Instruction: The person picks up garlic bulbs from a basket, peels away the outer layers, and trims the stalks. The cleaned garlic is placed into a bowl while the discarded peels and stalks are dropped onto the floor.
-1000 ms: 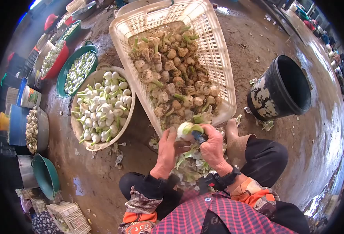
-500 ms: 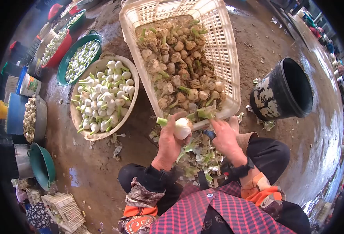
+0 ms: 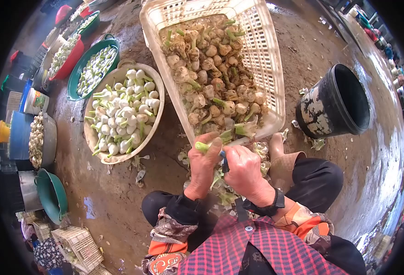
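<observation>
Our left hand (image 3: 203, 160) is closed round a pale-green garlic stem (image 3: 202, 146), its bulb hidden—probably light, firm, best cupped round the bulb. Our right hand (image 3: 244, 167) meets it, fingers folded, hold unclear. Beyond: a white slatted plastic crate (image 3: 279, 87), wet brown floor (image 3: 124, 197)—far left, green tub (image 3: 70, 87).

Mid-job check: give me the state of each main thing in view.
Left hand: closed around a green stem
Right hand: closed on a blue item
White crate: holding soil-stained bulbs
Cream basin: heaped with pale bulbs
Black bucket: uncovered, side patchy
Floor: wet patches
</observation>
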